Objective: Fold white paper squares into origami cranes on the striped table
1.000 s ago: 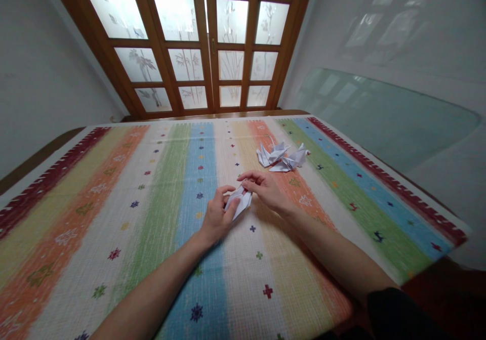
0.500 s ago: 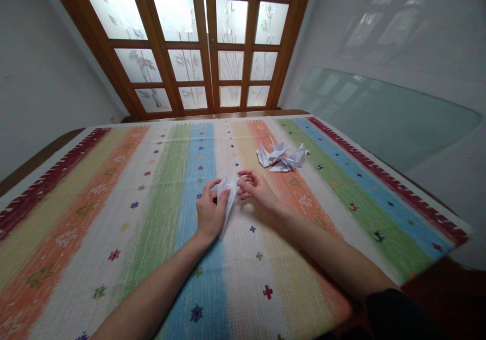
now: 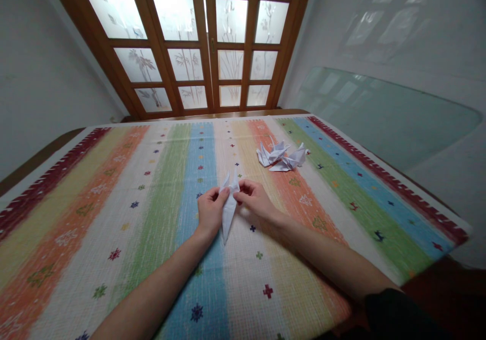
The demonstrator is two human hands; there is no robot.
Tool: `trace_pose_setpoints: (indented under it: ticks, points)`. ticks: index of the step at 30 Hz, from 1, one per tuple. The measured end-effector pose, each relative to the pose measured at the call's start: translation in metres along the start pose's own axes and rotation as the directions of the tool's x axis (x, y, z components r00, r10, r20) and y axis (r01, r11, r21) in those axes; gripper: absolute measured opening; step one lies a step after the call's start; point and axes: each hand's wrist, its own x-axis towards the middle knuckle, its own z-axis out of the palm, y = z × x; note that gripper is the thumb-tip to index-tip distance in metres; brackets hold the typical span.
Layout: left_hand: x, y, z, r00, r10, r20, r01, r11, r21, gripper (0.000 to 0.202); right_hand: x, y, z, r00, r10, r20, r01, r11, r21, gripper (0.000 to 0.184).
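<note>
A piece of white folded paper (image 3: 229, 211) is held upright over the middle of the table, its long point toward me and two narrow points rising at the far end. My left hand (image 3: 211, 209) grips its left side, thumb flat on the face of the paper. At the right edge, my right hand (image 3: 253, 197) pinches the paper between thumb and curled fingers. The fingertips behind the paper are hidden. Beyond my right hand, several folded white paper cranes (image 3: 283, 156) lie clustered together on an orange stripe.
A striped tablecloth (image 3: 152, 218) with small printed figures covers the table. Past its far edge stand wooden doors (image 3: 209, 67) with frosted panes. A pale glass panel (image 3: 379, 112) leans by the right wall.
My right hand has moved in to the left and closed on the paper's right edge. The paper has turned so its broad face shows more. The cranes have not moved.
</note>
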Motion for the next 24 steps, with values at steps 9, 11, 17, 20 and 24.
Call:
trace_pose_setpoints:
  ticks: [9, 11, 17, 20, 24]
  points:
    - [-0.005, 0.001, 0.0, 0.997, 0.063, 0.05, -0.068, 0.992, 0.11, 0.028, -0.006, 0.002, 0.005, 0.996, -0.049, -0.08, 0.043, 0.996, -0.074, 0.03]
    - [-0.006, 0.001, 0.0, 0.996, 0.064, 0.065, -0.07, 0.993, 0.098, 0.028, -0.007, 0.002, 0.006, 0.993, -0.068, -0.1, 0.061, 0.995, -0.075, 0.029]
    - [-0.006, 0.002, 0.004, 0.997, 0.031, 0.068, -0.031, 1.0, 0.004, 0.027, -0.008, 0.007, 0.008, 0.991, -0.057, -0.124, 0.057, 0.998, -0.005, 0.026]
    - [-0.006, 0.002, 0.006, 0.992, -0.017, 0.124, 0.026, 0.997, -0.067, 0.029, -0.008, 0.012, 0.009, 0.99, -0.038, -0.139, 0.05, 0.995, 0.083, 0.027]
    - [-0.007, 0.002, 0.008, 0.977, -0.092, 0.192, 0.114, 0.987, -0.109, 0.038, -0.007, 0.016, 0.008, 0.996, 0.066, -0.062, -0.049, 0.969, 0.243, 0.029]
